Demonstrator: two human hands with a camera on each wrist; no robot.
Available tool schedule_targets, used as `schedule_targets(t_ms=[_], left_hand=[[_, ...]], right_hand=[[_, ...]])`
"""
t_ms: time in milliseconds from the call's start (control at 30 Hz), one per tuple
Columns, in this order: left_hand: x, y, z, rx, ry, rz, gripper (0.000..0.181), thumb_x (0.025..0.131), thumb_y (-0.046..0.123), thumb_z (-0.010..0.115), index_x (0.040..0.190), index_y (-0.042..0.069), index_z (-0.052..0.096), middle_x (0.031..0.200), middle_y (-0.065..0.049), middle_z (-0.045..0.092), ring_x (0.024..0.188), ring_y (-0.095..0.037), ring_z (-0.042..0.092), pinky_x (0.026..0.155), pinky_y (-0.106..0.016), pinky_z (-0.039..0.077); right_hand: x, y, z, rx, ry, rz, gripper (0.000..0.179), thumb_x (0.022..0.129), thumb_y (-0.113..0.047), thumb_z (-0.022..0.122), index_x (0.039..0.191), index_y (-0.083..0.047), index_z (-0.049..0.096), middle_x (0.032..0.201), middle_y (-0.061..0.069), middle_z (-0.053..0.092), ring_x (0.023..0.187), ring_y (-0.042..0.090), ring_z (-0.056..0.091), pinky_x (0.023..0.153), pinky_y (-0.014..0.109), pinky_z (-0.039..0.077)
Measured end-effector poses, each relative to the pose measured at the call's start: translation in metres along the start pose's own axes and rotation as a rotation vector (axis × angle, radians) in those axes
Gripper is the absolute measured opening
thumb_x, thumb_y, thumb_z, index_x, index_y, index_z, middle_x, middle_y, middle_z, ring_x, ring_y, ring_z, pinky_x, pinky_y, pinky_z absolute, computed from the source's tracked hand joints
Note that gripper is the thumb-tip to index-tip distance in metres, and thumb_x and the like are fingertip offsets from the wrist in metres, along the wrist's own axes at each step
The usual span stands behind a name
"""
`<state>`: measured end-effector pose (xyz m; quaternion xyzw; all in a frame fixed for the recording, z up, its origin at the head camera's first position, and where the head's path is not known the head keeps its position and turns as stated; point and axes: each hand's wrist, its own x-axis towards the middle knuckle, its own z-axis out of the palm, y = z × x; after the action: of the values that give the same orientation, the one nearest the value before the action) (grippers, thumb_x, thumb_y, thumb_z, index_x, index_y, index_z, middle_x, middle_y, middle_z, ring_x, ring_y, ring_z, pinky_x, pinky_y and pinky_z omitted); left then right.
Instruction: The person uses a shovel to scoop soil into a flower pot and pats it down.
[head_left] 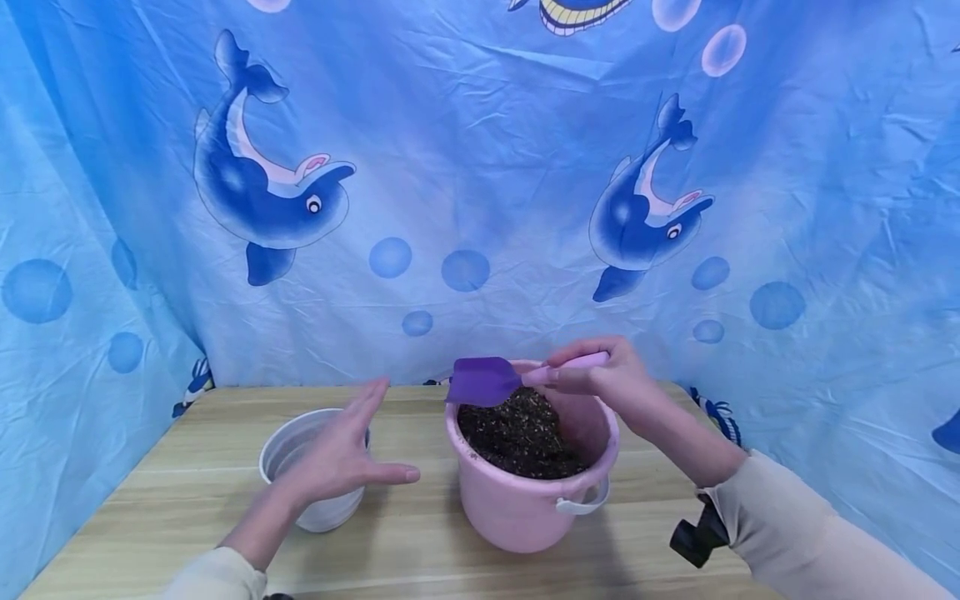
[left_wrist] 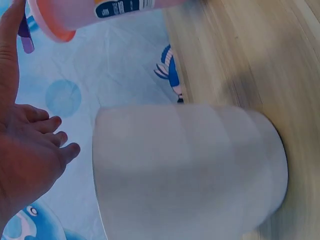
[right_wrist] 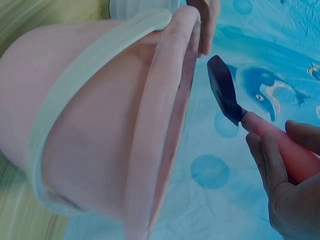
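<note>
My right hand (head_left: 611, 375) grips the pink handle of a small garden shovel with a purple blade (head_left: 483, 382). The blade hangs over the far left rim of a pink bucket (head_left: 517, 508). Dark soil (head_left: 525, 433) fills part of the bucket. In the right wrist view the shovel handle (right_wrist: 282, 147) lies between thumb and fingers, above the bucket's mouth. To the left, a white ribbed pot (head_left: 330, 512) stands upright on the table. My left hand (head_left: 341, 454) is over that pot's right side, thumb and fingers spread apart, holding nothing.
A wooden table (head_left: 412, 550) carries both containers, with a gap between them. The bucket's white carrying handle (head_left: 588, 500) hangs down on its near right side. A blue curtain (head_left: 480, 208) printed with dolphins hangs behind the table and along both sides.
</note>
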<state>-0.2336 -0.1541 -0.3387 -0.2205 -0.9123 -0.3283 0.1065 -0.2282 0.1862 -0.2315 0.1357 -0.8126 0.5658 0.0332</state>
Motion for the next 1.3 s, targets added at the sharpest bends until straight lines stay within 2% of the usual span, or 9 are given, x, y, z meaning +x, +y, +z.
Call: schedule_targets(t_ms=[167,300,600,833,967,1133,1300], left_hand=[[0.007,0.009,0.008,-0.085,-0.019,-0.004,0.127,0.063,0.062,0.08,0.154,0.006,0.014,0.159,-0.019,0.014,0.143,-0.041,0.016,0.112,-0.061,0.021],[0.014,0.017,0.013,-0.119,-0.035,-0.004,0.127,0.062,0.063,0.08,0.155,0.009,0.012,0.16,-0.014,0.013,0.144,-0.038,0.015,0.112,-0.06,0.02],[0.024,0.033,0.025,-0.167,-0.076,-0.033,0.129,0.06,0.06,0.083,0.156,0.02,0.007,0.161,-0.006,0.007,0.146,-0.035,0.012,0.111,-0.063,0.017],[0.03,0.039,0.032,-0.178,-0.109,-0.028,0.131,0.059,0.063,0.082,0.156,0.022,0.004,0.161,-0.004,0.002,0.146,-0.033,0.009,0.113,-0.061,0.015],[0.034,0.044,0.035,-0.19,-0.113,-0.007,0.134,0.057,0.064,0.082,0.156,0.023,0.002,0.161,-0.002,0.001,0.147,-0.029,0.006,0.114,-0.059,0.014],[0.041,0.051,0.041,-0.236,-0.113,0.016,0.137,0.056,0.06,0.085,0.155,0.018,0.001,0.161,-0.003,-0.001,0.147,-0.028,0.004,0.115,-0.056,0.011],[0.044,0.051,0.049,-0.288,-0.14,-0.006,0.133,0.06,0.052,0.087,0.155,0.014,0.0,0.161,-0.002,-0.004,0.147,-0.028,0.001,0.115,-0.056,0.008]], right_hand=[[-0.006,0.007,-0.016,-0.027,-0.001,0.009,0.031,0.08,-0.018,0.078,0.102,0.003,0.071,0.091,0.009,0.074,0.097,0.021,0.066,0.088,0.034,0.052],[-0.01,0.013,-0.03,-0.04,0.0,0.03,0.035,0.08,-0.022,0.079,0.103,0.003,0.07,0.091,0.01,0.074,0.094,0.021,0.069,0.086,0.035,0.053],[-0.014,0.031,-0.051,-0.05,0.026,-0.001,0.034,0.081,-0.014,0.076,0.104,0.01,0.067,0.085,0.007,0.075,0.089,0.015,0.07,0.08,0.03,0.056],[-0.016,0.04,-0.061,-0.029,0.012,0.009,0.033,0.083,-0.009,0.073,0.105,0.013,0.064,0.089,0.011,0.074,0.09,0.019,0.071,0.081,0.033,0.057],[-0.018,0.04,-0.065,-0.072,0.011,0.006,0.029,0.082,-0.006,0.07,0.104,0.014,0.064,0.089,0.012,0.074,0.087,0.02,0.071,0.08,0.032,0.057],[-0.02,0.037,-0.068,-0.168,0.003,0.023,0.026,0.082,-0.007,0.07,0.102,0.01,0.068,0.09,0.013,0.074,0.087,0.021,0.071,0.079,0.031,0.057],[-0.024,0.032,-0.069,-0.238,-0.017,0.04,0.021,0.081,-0.006,0.069,0.098,0.007,0.07,0.09,0.013,0.074,0.085,0.022,0.07,0.077,0.032,0.057]])
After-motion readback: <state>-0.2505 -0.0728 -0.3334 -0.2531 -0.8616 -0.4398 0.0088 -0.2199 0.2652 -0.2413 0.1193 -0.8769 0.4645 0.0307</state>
